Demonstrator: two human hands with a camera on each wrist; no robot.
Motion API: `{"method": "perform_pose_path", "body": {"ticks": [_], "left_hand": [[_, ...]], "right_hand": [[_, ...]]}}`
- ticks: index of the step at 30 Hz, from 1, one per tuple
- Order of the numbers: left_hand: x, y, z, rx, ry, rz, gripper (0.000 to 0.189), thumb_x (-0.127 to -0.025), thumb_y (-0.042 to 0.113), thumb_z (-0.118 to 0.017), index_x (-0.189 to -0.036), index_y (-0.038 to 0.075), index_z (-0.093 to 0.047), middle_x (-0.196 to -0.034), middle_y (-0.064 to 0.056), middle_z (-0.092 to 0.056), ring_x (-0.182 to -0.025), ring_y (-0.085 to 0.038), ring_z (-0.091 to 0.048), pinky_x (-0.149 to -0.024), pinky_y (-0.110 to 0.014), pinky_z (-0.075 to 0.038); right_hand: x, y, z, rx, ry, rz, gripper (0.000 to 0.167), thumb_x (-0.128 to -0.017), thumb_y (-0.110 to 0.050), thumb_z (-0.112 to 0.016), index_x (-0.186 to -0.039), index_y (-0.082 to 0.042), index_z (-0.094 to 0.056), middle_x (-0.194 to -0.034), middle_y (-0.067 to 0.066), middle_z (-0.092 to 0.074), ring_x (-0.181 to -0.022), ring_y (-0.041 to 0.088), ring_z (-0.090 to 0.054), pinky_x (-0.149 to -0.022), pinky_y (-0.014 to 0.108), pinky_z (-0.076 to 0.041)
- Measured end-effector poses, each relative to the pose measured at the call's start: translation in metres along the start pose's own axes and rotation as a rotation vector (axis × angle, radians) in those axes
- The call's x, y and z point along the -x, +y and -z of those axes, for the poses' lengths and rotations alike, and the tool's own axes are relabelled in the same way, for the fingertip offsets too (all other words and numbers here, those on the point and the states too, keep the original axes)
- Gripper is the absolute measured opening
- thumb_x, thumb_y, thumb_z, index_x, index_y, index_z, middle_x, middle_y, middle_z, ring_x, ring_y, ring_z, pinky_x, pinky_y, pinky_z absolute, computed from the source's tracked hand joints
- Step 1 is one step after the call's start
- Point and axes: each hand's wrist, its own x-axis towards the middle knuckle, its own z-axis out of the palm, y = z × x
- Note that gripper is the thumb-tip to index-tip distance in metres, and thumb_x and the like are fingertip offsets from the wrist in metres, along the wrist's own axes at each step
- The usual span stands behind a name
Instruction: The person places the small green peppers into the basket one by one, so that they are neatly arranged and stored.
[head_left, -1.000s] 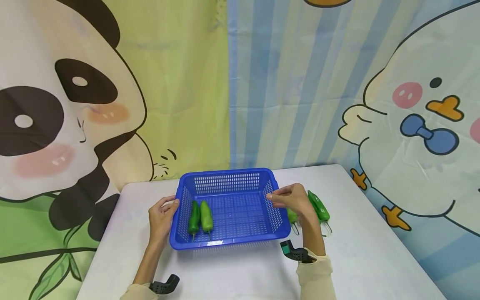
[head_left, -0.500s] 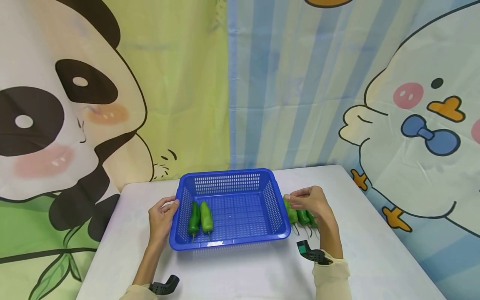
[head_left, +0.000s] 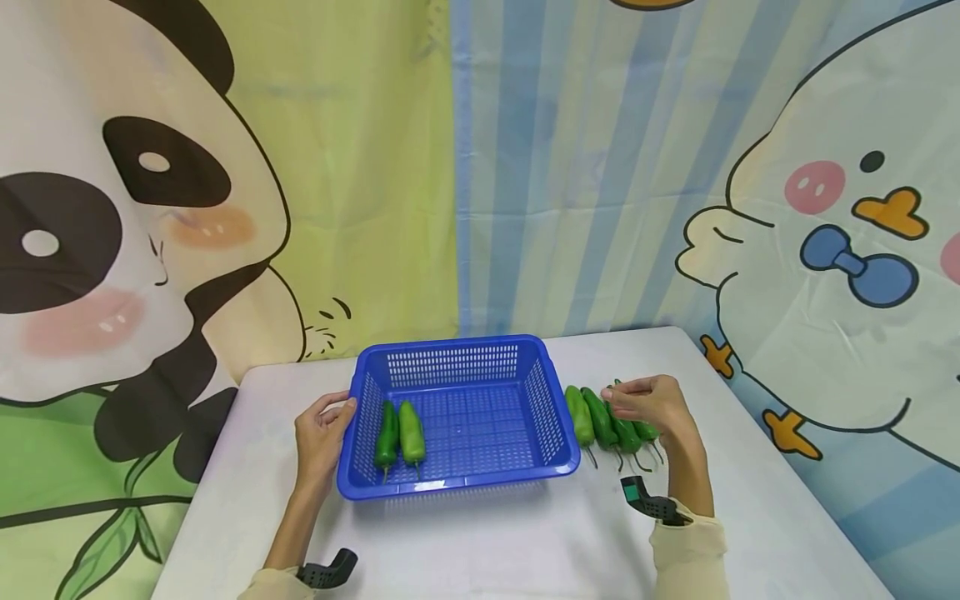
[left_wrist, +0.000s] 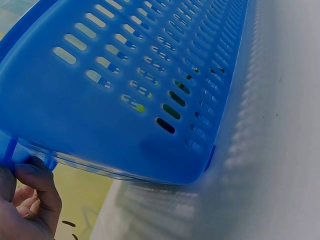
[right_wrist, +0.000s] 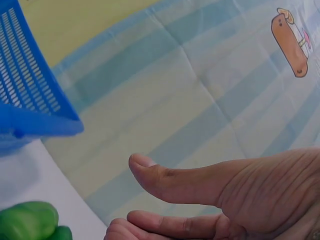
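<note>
My left hand (head_left: 321, 429) grips the left rim of a blue plastic basket (head_left: 480, 480); in the left wrist view, thumb and fingers curl at its edge. A dark green pepper (head_left: 387, 440) and a lighter green pepper (head_left: 412, 435) lie side by side at the basket's left end. Right of the basket, several more green peppers lie in a row on the table, led by a light one (head_left: 580, 417). Over the right end of that row is my right hand (head_left: 656, 402), partly covering it. Nothing sits between its thumb and fingers in the right wrist view.
The white table (head_left: 465, 550) ends at a back edge close behind the basket. Behind it hang a curtain with a panda (head_left: 142, 250) and a striped one with a white bird (head_left: 840, 333). A black wrist camera (head_left: 652, 504) sits at my right cuff.
My right hand has moved right, from over the basket's right side to above the peppers on the table, uncovering the nearer ones. The left hand and the basket stay in place.
</note>
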Motion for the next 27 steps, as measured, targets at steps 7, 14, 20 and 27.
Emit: {"method": "perform_pose_path", "body": {"ticks": [7,14,20,27], "left_hand": [[0.000,0.001,0.000,0.003,0.003,0.005,0.037,-0.108,0.025,-0.071,-0.134,-0.002,-0.071,-0.089,0.006,-0.082,-0.073,-0.004,-0.076,-0.067,-0.020,-0.064],[0.000,0.001,0.000,-0.007,0.001,0.007,0.038,-0.109,0.027,-0.070,-0.136,-0.001,-0.070,-0.093,0.004,-0.082,-0.074,-0.004,-0.076,-0.068,-0.020,-0.065],[-0.001,0.000,0.000,-0.001,0.002,0.007,0.038,-0.109,0.025,-0.070,-0.136,-0.002,-0.070,-0.090,0.007,-0.081,-0.073,-0.004,-0.075,-0.067,-0.020,-0.064],[-0.001,-0.002,0.001,0.005,-0.004,0.011,0.038,-0.109,0.025,-0.070,-0.137,-0.002,-0.069,-0.089,0.007,-0.081,-0.072,-0.004,-0.075,-0.067,-0.020,-0.064]], "right_hand": [[-0.005,0.017,0.016,-0.005,0.022,-0.051,0.063,-0.099,-0.036,-0.084,-0.138,0.010,-0.064,-0.138,0.030,-0.070,-0.108,0.032,-0.082,-0.120,0.080,-0.036],[-0.011,0.036,0.030,-0.014,0.060,-0.081,0.066,-0.097,-0.036,-0.086,-0.139,0.009,-0.063,-0.130,0.023,-0.076,-0.109,0.033,-0.082,-0.120,0.084,-0.029],[-0.013,0.047,0.037,-0.011,0.104,-0.120,0.071,-0.097,-0.039,-0.085,-0.144,0.008,-0.060,-0.143,0.029,-0.069,-0.120,0.039,-0.078,-0.115,0.092,-0.018],[-0.019,0.064,0.040,-0.038,0.188,-0.113,0.062,-0.097,-0.027,-0.086,-0.138,0.014,-0.063,-0.140,0.036,-0.067,-0.107,0.038,-0.082,-0.116,0.089,-0.024]]}}
